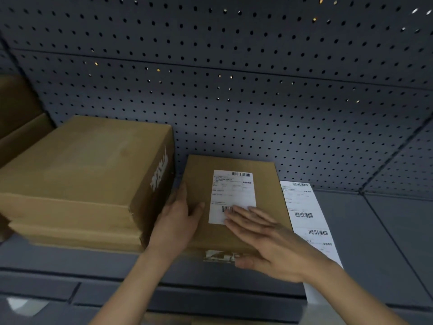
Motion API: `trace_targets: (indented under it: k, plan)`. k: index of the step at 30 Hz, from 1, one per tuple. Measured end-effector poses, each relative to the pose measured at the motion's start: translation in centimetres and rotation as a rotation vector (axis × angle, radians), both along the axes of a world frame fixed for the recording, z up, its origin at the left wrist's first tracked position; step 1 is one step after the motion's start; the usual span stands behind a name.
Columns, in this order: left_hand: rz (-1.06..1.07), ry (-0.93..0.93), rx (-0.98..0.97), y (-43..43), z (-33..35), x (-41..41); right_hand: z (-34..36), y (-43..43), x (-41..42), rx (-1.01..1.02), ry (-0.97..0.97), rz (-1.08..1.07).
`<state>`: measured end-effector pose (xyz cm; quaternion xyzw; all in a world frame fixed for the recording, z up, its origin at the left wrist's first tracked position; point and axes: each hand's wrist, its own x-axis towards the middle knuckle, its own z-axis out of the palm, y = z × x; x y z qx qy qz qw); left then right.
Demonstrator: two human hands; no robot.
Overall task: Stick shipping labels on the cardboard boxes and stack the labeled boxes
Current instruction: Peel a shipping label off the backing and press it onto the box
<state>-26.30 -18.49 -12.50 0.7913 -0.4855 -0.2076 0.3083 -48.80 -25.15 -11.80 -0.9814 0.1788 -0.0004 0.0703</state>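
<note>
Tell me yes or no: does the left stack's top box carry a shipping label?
No, the top box shows bare cardboard on top; the shipping label sits on the smaller box beside it.

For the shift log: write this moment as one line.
step: label pressed onto box | right hand: flat on label | left hand: against box's left edge | label sheet: right of box | box stack: left

My left hand (pixel 180 219) and my right hand (pixel 269 242) are both bare. So are the wrists and forearms behind them, uncovered all the way to the edge of view at about 7 o'clock and 5 o'clock. The fingers are slender and the forearms slim. My right hand is smeared with blur, so its nails and finer detail cannot be made out.
</note>
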Motion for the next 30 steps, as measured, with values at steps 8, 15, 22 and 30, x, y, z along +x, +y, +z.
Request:
trace_targets:
  k: [8, 15, 22, 30]
  plan:
    - [0.004, 0.005, 0.007, 0.0, -0.5, 0.4, 1.0, -4.2, 2.2, 0.030, 0.198, -0.059]
    - [0.013, 0.089, -0.019, 0.3, -0.5, 0.5, 1.1, -9.8, 5.4, 0.068, 0.222, -0.190]
    - [0.027, 0.120, -0.037, 0.3, 0.0, 0.1, 1.0, -8.0, 5.5, 0.040, 0.241, -0.160]
    - [0.027, 0.079, 0.006, 0.3, -0.1, 0.1, 1.6, 0.3, 3.9, -0.010, 0.256, 0.101]
